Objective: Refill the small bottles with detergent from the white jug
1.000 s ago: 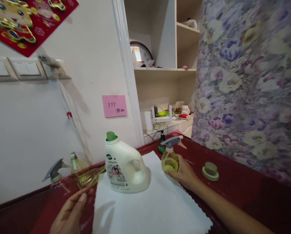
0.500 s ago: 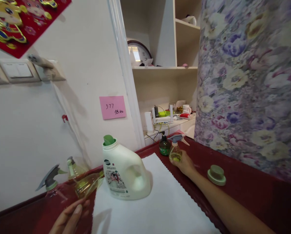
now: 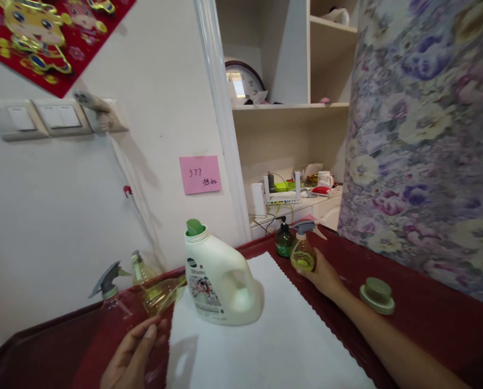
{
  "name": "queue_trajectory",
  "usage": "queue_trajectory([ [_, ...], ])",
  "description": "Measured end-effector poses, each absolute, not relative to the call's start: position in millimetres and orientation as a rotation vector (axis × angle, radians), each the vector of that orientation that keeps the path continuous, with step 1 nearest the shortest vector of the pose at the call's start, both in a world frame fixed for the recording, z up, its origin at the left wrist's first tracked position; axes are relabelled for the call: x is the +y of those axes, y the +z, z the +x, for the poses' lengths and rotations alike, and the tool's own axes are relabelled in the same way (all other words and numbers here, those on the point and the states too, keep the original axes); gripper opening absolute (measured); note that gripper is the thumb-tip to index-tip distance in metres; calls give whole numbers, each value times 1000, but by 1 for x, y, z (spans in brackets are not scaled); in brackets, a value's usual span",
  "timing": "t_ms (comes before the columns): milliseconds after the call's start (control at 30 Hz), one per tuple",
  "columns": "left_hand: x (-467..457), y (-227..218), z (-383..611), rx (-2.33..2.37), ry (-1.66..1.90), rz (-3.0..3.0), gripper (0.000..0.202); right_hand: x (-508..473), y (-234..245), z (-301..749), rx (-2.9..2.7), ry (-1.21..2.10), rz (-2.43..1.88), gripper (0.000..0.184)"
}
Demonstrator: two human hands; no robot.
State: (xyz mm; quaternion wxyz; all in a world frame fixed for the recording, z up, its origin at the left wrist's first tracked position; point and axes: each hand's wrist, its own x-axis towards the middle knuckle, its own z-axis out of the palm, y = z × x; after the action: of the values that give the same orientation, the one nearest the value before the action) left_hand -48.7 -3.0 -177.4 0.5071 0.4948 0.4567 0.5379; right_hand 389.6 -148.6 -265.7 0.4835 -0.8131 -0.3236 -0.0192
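My right hand (image 3: pixel 322 275) is closed around a clear spray bottle (image 3: pixel 303 254) with a grey trigger head and some yellow-green liquid in it. Just behind that bottle stands a dark pump bottle (image 3: pixel 283 243) with a green label. At lower left, my left hand (image 3: pixel 138 346) pinches the edge of a see-through yellowish funnel (image 3: pixel 160 296), its narrow end tilted up to the right. A large pale green detergent jug (image 3: pixel 225 292) stands uncapped on the white sheet (image 3: pixel 241 356), its green spout showing.
A green cap (image 3: pixel 377 296) lies on the dark red tabletop (image 3: pixel 431 324), right of my forearm. At left stand another spray bottle (image 3: pixel 111 292) and a small yellowish bottle (image 3: pixel 142 270), partly behind the funnel. A white router (image 3: pixel 282 195) sits in the shelf unit behind.
The view has turned slightly left, so everything sits further right in the picture. Both hands keep their holds, and the spray bottle stays beside the pump bottle.
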Motion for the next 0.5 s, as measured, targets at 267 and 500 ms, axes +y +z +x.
queue_trajectory([
  [267,-17,-171,-43,948,1372,1156,47,-178,-236,327,-932,-223,-1805,68],
  [500,-28,-142,-54,883,1563,1224,37,-177,-206,208,-1325,-113,-1481,28],
])
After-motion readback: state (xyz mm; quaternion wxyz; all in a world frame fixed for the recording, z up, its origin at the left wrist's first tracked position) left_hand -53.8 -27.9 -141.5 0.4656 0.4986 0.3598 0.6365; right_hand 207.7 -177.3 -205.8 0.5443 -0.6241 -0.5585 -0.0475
